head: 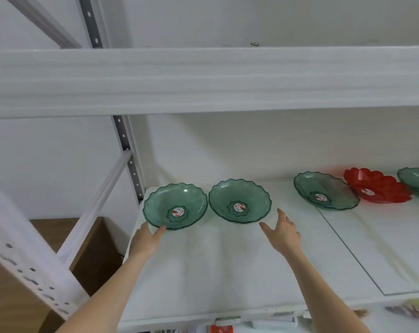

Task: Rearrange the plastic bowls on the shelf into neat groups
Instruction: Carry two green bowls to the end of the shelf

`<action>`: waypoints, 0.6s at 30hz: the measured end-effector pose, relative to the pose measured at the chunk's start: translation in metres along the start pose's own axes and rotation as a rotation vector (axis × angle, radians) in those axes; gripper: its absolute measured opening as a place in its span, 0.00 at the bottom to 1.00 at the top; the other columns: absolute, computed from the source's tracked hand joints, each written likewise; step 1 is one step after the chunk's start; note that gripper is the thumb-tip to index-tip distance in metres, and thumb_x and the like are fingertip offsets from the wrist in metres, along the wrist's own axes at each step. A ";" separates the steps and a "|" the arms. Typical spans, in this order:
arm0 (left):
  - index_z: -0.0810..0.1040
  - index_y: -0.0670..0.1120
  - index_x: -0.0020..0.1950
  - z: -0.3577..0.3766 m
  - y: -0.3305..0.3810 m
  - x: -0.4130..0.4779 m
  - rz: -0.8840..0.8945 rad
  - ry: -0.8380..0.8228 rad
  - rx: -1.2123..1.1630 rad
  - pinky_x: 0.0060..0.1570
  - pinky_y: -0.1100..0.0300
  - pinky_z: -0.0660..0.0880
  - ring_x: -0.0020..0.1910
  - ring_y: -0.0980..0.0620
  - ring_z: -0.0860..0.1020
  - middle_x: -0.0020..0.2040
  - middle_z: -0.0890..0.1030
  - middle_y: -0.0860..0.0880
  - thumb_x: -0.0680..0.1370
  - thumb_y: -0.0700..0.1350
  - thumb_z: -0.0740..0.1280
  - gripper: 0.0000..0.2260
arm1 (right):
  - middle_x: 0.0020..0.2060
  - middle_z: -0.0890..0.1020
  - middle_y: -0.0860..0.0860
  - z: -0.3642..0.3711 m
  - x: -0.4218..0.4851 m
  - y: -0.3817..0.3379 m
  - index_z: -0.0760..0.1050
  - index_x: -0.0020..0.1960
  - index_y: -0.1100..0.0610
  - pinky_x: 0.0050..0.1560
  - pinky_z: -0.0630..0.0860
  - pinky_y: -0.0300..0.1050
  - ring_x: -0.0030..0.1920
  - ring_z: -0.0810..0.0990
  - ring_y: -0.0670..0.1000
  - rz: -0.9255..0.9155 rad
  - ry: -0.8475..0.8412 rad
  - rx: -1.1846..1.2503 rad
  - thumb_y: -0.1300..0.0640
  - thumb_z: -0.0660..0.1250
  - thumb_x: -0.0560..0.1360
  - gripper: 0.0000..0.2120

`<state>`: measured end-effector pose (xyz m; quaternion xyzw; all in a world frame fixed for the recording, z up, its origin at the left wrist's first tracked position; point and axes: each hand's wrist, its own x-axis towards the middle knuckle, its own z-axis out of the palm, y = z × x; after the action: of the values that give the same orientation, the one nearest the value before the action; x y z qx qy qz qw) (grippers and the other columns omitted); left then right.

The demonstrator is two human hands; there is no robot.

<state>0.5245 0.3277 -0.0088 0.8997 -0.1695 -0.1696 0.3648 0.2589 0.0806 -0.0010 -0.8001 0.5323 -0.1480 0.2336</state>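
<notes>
On the white shelf [227,265] that fills the lower middle of the frame, two green see-through bowls sit side by side with their scalloped rims nearly touching: the left green bowl [176,206] at centre left, close to the perforated metal upright [126,143], and the middle green bowl [240,200] just right of it, each with a round red and white sticker in its base. The left hand [147,241] reaches in from the lower left, its fingers fairly straight and relaxed, the tips resting against the near rim of the left green bowl without closing round it. The right hand [284,233] comes up from the lower right with its fingers spread and released, holding nothing, the thumb just beside the near right rim of the middle green bowl; I cannot tell whether it touches. Further right, a third green bowl [326,194] sits tilted, with a red bowl [377,188] close behind its right edge, and another green bowl [417,182] is cut off at the right border. A thick white upper shelf [203,80] crosses the top, and a brown cardboard box [93,251] stands at lower left
</notes>
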 end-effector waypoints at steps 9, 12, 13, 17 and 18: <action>0.63 0.44 0.75 -0.013 0.044 -0.114 0.325 0.107 0.441 0.68 0.46 0.65 0.71 0.41 0.66 0.72 0.70 0.42 0.78 0.62 0.58 0.31 | 0.77 0.58 0.55 -0.077 -0.083 0.036 0.52 0.77 0.53 0.71 0.58 0.59 0.76 0.57 0.56 -0.134 0.098 -0.218 0.35 0.58 0.74 0.39; 0.60 0.47 0.76 -0.005 0.063 -0.143 0.395 0.107 0.538 0.71 0.43 0.61 0.74 0.41 0.61 0.74 0.67 0.42 0.78 0.64 0.55 0.32 | 0.77 0.56 0.55 -0.102 -0.100 0.053 0.51 0.77 0.52 0.72 0.57 0.60 0.76 0.55 0.56 -0.156 0.131 -0.269 0.34 0.56 0.74 0.39; 0.60 0.47 0.76 -0.001 0.069 -0.151 0.413 0.106 0.562 0.71 0.42 0.59 0.75 0.41 0.60 0.75 0.65 0.42 0.77 0.65 0.54 0.33 | 0.77 0.55 0.54 -0.111 -0.104 0.059 0.51 0.77 0.52 0.72 0.57 0.60 0.77 0.55 0.56 -0.162 0.139 -0.283 0.33 0.56 0.74 0.39; 0.59 0.49 0.77 0.019 0.098 -0.176 0.489 0.124 0.613 0.72 0.42 0.58 0.77 0.42 0.56 0.77 0.61 0.42 0.77 0.66 0.53 0.33 | 0.78 0.55 0.54 -0.144 -0.110 0.087 0.49 0.77 0.52 0.72 0.56 0.60 0.77 0.54 0.55 -0.181 0.186 -0.319 0.33 0.54 0.74 0.39; 0.59 0.49 0.77 0.026 0.106 -0.182 0.505 0.126 0.621 0.72 0.41 0.57 0.77 0.42 0.55 0.77 0.61 0.42 0.77 0.67 0.52 0.33 | 0.78 0.55 0.54 -0.152 -0.110 0.095 0.48 0.77 0.52 0.72 0.56 0.60 0.77 0.54 0.55 -0.184 0.193 -0.326 0.33 0.54 0.74 0.39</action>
<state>0.3331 0.3184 0.0829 0.9058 -0.4056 0.0404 0.1155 0.0678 0.1178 0.0782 -0.8547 0.4936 -0.1568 0.0347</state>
